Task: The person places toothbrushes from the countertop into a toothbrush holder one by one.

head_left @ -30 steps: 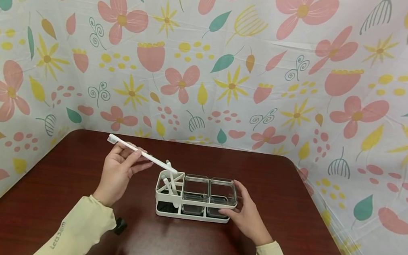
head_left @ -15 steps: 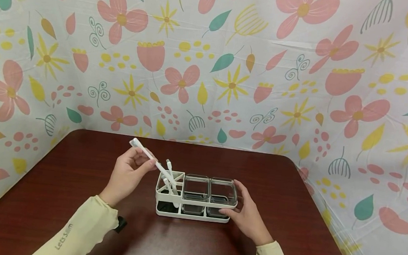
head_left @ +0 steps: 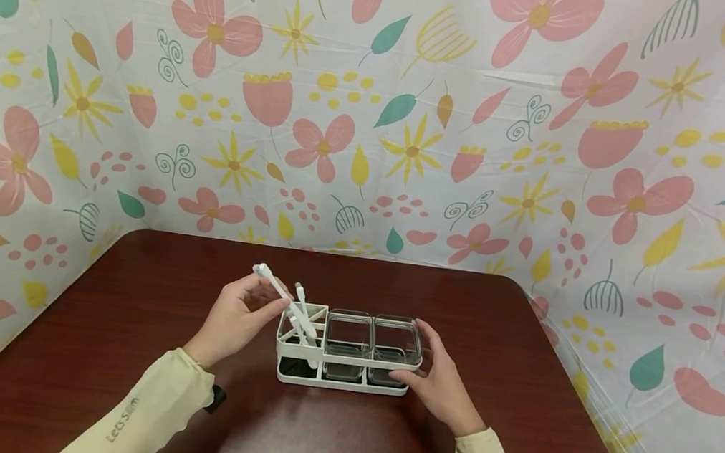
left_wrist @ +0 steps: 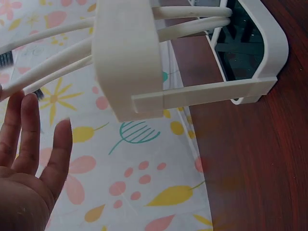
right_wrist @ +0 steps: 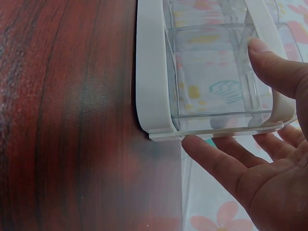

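Note:
My left hand (head_left: 234, 319) pinches a white toothbrush (head_left: 272, 280) near its head, the shaft slanting down into the left compartment of a white toothbrush holder (head_left: 351, 361). Two other white toothbrushes (head_left: 301, 297) lean in that compartment. In the left wrist view several shafts pass behind the holder's upper band (left_wrist: 127, 62), and the left fingers (left_wrist: 30, 139) are spread below them. My right hand (head_left: 441, 392) holds the holder's right end. Its thumb (right_wrist: 274, 67) lies over the front and its fingers touch the end. Clear cups (head_left: 349, 333) fill the other two compartments.
The holder stands on a dark red-brown wooden table (head_left: 344, 441). A floral curtain (head_left: 372, 112) hangs behind the table and along both sides. Black wrist straps (head_left: 215, 398) sit at the cuffs of both pale yellow sleeves.
My left hand has moved right and lowered the toothbrush, which has gone from lying nearly flat above the holder to standing steeper in the left compartment. The right hand and holder stay put.

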{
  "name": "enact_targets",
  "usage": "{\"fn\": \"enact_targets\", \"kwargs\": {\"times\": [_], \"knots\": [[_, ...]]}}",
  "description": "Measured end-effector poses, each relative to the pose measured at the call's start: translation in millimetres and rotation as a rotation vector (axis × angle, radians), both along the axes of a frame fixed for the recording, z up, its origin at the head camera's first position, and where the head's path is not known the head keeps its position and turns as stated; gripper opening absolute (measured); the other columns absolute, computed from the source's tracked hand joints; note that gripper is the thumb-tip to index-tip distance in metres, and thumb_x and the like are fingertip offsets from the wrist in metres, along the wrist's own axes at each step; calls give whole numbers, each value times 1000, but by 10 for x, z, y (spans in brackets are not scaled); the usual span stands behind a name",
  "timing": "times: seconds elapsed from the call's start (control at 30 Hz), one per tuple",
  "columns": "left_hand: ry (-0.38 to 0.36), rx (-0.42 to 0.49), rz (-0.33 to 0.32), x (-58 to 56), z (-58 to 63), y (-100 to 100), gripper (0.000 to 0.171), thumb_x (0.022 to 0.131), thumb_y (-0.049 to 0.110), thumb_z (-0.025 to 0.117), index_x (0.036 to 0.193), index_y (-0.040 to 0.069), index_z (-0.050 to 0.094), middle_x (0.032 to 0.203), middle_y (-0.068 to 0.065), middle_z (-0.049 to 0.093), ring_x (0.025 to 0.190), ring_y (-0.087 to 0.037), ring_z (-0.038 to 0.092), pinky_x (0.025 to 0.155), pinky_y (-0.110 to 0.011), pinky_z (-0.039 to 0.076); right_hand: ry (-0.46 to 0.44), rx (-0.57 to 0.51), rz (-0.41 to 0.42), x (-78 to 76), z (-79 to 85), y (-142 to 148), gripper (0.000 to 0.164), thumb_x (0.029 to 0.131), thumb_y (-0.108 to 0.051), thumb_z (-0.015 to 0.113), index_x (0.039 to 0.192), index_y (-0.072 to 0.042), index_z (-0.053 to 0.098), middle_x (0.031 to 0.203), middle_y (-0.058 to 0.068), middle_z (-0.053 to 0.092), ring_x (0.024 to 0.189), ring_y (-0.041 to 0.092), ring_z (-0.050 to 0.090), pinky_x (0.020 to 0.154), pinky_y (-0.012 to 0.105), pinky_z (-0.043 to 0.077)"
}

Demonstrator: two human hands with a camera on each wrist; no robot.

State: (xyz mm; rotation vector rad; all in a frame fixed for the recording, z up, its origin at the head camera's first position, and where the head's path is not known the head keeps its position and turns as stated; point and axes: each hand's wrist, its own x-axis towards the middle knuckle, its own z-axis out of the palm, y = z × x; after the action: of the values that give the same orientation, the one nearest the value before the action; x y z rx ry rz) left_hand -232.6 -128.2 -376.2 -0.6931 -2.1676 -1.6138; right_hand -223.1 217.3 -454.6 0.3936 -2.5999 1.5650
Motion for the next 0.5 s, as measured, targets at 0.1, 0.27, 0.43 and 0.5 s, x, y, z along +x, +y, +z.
{"fn": "enact_targets", "kwargs": {"times": [0.1,0.27,0.43,0.5], "knots": [[-9,-37,5,6,-9,18,11,89,-2,71,99,2,69,88,-9,71,78,-18,66,65,-33,52,1,-1,2,2,-3,3,93,78,-13,85,152,-18,28,146,19,42,118,36,57,87,47,53],[-14,-69,9,-49,-118,-7,10,89,3,73,98,8,71,88,-1,71,80,-14,66,68,-34,53,0,2,2,4,-5,2,94,78,-14,85,153,-15,28,146,20,41,119,37,57,87,47,53],[-11,-91,0,-55,-151,-8,10,89,3,73,98,7,71,89,-4,71,82,-13,66,70,-35,54,-1,3,2,5,2,-1,94,78,-13,85,153,-13,28,146,20,41,120,37,56,87,48,53],[-9,-102,-4,-53,-154,-7,11,89,2,73,99,6,72,90,-5,71,83,-13,66,71,-35,54,-2,4,1,7,7,-4,94,78,-13,85,153,-13,28,147,20,41,120,37,56,87,48,53]]}}
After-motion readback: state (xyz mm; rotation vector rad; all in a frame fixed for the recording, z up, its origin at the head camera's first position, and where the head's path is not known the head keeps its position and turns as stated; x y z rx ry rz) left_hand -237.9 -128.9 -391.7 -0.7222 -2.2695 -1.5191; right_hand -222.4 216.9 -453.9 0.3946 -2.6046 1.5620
